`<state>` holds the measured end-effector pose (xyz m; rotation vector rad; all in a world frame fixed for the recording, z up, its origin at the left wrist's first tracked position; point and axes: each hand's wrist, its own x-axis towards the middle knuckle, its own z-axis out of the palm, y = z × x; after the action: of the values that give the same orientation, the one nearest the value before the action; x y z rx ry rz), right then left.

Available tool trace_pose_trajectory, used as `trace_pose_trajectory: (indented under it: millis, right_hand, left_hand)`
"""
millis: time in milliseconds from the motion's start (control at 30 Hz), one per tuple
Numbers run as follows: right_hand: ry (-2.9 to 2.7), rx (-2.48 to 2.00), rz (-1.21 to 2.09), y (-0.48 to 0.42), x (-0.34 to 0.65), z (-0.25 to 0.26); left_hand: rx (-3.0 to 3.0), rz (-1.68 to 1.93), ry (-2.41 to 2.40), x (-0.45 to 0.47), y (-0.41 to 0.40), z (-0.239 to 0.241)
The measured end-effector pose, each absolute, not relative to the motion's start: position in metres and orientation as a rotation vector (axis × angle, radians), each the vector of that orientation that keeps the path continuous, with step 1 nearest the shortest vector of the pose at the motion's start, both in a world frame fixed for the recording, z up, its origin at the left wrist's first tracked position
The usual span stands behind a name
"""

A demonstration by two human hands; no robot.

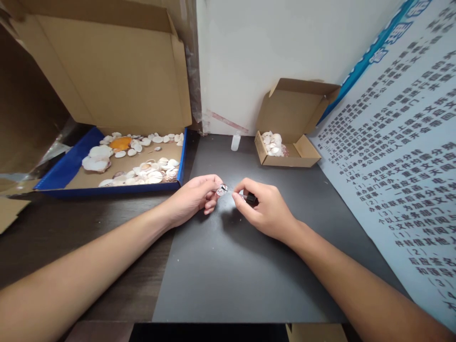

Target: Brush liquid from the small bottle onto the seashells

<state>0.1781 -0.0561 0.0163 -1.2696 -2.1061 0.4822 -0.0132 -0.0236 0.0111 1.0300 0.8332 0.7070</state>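
left hand pinches small shell; right hand closed on black-handled tool — tip pressure may pop shell from shallow fingertip pinch.

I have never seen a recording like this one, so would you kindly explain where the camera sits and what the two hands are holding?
There is no machine here: a person works with two bare hands, and the single picture comes from a camera worn on their head, looking forward and down. The left hand pinches a small shell in its fingertips. The right hand grips a small black tool, whose thin tip points at the shell; what kind of tool it is cannot be made out. Both hands hover over a dark mat. On the left stands a large open box with blue sides, holding many shells. On the right a small cardboard box holds a few more shells. A little white bottle stands by the wall, and a printed poster leans at the right.
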Motion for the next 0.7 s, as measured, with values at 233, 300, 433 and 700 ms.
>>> trace_pose_trajectory:
  millis: [233,300,433,700]
  right_hand:
    - [-2.082,-1.271,0.458,-0.0572,0.1792,0.0185]
    - [-2.068,-1.227,0.447,-0.0576,0.1792,0.0187]
    - [-2.145,-1.312,0.478,-0.0568,0.1789,0.0177]
    - [-2.103,-1.263,0.471,-0.0573,0.1777,0.0175]
  left_hand:
    - [1.034,0.707,0.844,-0.0134,-0.0233,0.0105]
    - [1.040,0.708,0.841,-0.0134,-0.0232,0.0106]
    - [1.047,0.706,0.847,-0.0130,-0.0236,0.0107]
    - [1.053,0.708,0.836,-0.0138,-0.0236,0.0104]
